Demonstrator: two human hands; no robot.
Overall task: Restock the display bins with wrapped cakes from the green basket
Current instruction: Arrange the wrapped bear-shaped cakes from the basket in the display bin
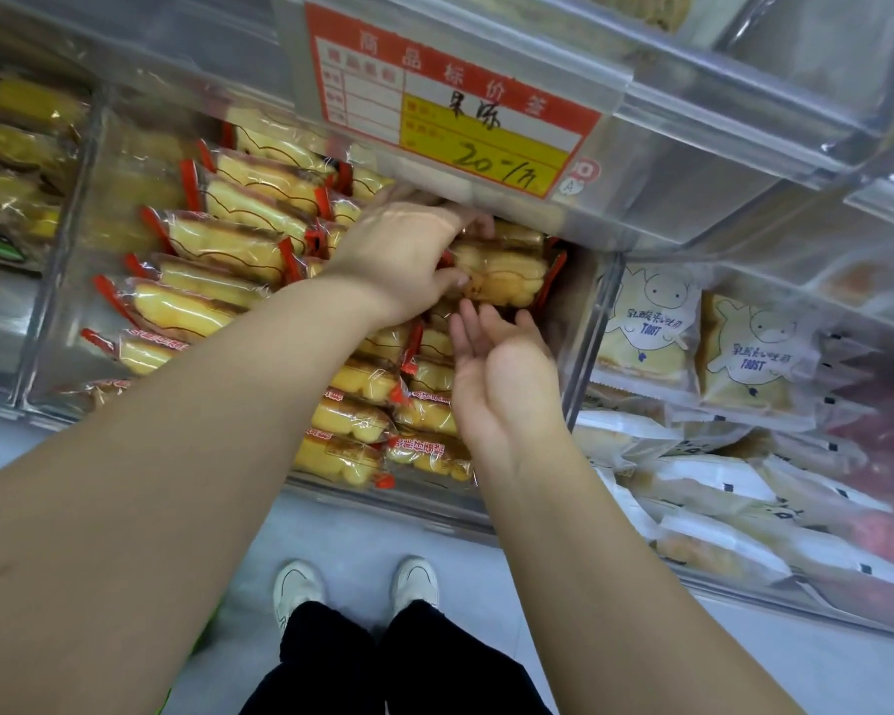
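A clear plastic display bin (pixel 383 500) holds several yellow wrapped cakes (pixel 197 307) with red-edged wrappers, stacked in rows. My left hand (pixel 403 255) reaches deep into the bin and grips a wrapped cake (pixel 507 273) at the back right, under the shelf above. My right hand (pixel 501 374) hovers just below that cake, palm up, fingers spread, holding nothing. A sliver of green (pixel 202 637) shows by my left leg; I cannot tell whether it is the basket.
A red and yellow price tag (pixel 450 105) hangs on the upper shelf edge over the bin. To the right a bin (pixel 744 580) holds white toast packs (pixel 651 327). At the left another bin holds yellow cakes (pixel 22 147). My feet stand on the grey floor below.
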